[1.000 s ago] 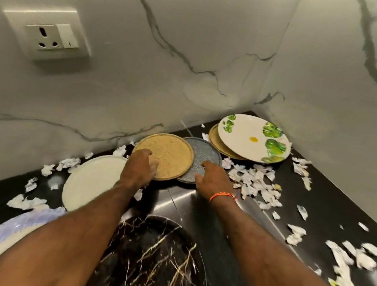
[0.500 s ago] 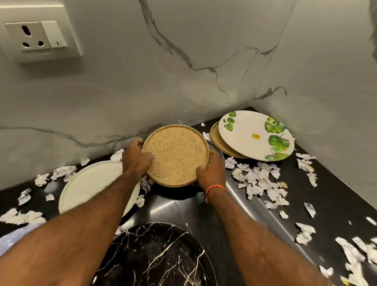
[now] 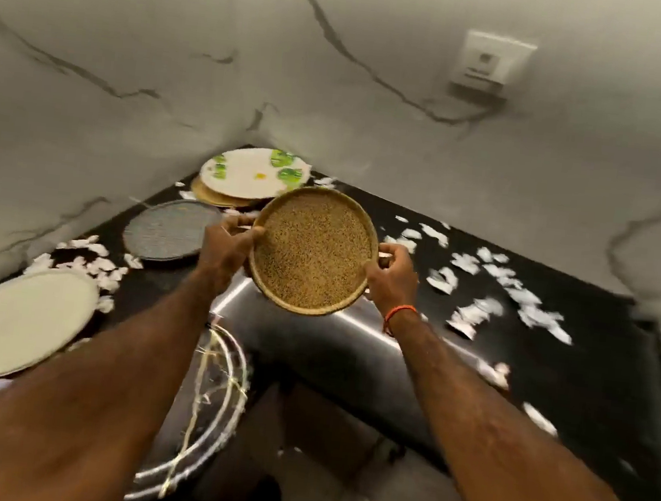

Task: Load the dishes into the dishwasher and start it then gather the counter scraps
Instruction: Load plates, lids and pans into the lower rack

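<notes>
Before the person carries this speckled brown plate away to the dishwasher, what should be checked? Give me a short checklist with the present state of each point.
1. Both hands grip the speckled brown plate: ok, left hand and right hand hold opposite rims.
2. Plate lifted off the counter: ok.
3. Plate level: not ok, it tilts toward the camera.
4. Plate free of food: cannot tell, the speckled surface hides it.
5. Clear of the gray plate and the leaf-print plate: ok, both lie apart on the counter.
6. Dishwasher open and ready: cannot tell, not in view.
</notes>
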Action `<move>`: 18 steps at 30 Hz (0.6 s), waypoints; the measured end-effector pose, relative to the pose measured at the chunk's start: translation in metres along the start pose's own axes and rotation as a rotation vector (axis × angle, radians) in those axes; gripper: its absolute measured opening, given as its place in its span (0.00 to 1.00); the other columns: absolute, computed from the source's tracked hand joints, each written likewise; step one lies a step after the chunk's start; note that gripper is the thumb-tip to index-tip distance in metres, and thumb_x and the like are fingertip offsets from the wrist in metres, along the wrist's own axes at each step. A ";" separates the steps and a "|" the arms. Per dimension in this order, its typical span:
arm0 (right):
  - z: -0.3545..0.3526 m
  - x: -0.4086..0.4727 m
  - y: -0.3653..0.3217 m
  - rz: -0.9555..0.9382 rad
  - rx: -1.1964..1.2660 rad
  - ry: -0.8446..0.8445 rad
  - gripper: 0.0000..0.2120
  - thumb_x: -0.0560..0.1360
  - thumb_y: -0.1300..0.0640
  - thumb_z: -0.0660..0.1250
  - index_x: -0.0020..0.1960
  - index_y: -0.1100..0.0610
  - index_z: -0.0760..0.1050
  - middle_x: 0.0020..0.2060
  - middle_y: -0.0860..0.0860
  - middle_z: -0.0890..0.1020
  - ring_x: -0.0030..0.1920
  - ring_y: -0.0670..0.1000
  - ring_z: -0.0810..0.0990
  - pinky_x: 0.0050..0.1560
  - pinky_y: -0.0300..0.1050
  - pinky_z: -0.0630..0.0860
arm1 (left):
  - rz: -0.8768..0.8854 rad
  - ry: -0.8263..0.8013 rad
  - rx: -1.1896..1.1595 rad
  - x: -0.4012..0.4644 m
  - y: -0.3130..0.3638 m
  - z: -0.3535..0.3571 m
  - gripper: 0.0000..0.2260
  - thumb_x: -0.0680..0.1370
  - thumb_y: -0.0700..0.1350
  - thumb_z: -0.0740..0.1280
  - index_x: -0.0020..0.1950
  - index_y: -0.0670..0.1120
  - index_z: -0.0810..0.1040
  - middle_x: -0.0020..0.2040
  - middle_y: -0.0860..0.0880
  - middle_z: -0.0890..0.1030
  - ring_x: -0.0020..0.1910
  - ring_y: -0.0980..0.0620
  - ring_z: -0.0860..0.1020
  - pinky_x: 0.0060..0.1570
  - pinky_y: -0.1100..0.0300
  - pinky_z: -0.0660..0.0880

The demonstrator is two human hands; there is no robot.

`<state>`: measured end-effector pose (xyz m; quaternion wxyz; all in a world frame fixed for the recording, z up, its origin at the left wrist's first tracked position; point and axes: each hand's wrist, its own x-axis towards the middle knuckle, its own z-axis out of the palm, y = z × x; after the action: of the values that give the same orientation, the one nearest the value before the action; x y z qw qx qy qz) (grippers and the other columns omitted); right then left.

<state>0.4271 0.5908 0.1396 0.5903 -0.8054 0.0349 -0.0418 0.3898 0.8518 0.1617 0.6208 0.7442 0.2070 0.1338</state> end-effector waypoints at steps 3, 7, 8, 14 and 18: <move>-0.097 -0.042 0.031 0.033 -0.015 0.152 0.12 0.73 0.59 0.70 0.56 0.53 0.75 0.42 0.46 0.82 0.42 0.48 0.83 0.45 0.53 0.84 | 0.044 -0.174 0.001 -0.049 0.012 0.073 0.10 0.77 0.43 0.73 0.57 0.42 0.84 0.47 0.43 0.86 0.43 0.44 0.85 0.38 0.51 0.83; -0.217 -0.113 0.072 0.067 -0.074 0.475 0.08 0.72 0.58 0.70 0.51 0.51 0.76 0.39 0.42 0.82 0.39 0.42 0.81 0.47 0.48 0.81 | 0.092 -0.495 -0.021 -0.128 0.031 0.176 0.08 0.79 0.45 0.72 0.55 0.42 0.84 0.46 0.42 0.85 0.42 0.44 0.85 0.36 0.52 0.82; -0.240 -0.130 0.080 0.078 -0.090 0.552 0.08 0.73 0.57 0.70 0.51 0.51 0.77 0.38 0.41 0.81 0.38 0.41 0.80 0.47 0.47 0.80 | 0.089 -0.560 -0.027 -0.144 0.034 0.199 0.07 0.79 0.44 0.72 0.54 0.42 0.84 0.45 0.43 0.85 0.42 0.44 0.84 0.36 0.52 0.83; -0.360 -0.240 0.137 0.245 -0.213 0.999 0.08 0.77 0.51 0.66 0.55 0.49 0.76 0.43 0.47 0.84 0.45 0.53 0.83 0.49 0.47 0.78 | 0.130 -0.990 0.037 -0.256 0.041 0.335 0.06 0.78 0.44 0.73 0.51 0.42 0.85 0.49 0.38 0.85 0.45 0.42 0.84 0.45 0.46 0.84; -0.398 -0.313 0.171 0.387 -0.184 1.254 0.09 0.78 0.52 0.67 0.57 0.52 0.77 0.44 0.48 0.82 0.45 0.49 0.80 0.50 0.44 0.76 | 0.188 -1.208 0.098 -0.331 0.035 0.399 0.09 0.77 0.43 0.74 0.54 0.41 0.85 0.47 0.40 0.86 0.44 0.47 0.84 0.47 0.46 0.83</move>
<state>0.0718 0.1950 0.0880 0.3837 -0.6549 0.5193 -0.3928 0.2862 0.3436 0.1377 0.5789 0.7313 -0.2422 -0.2674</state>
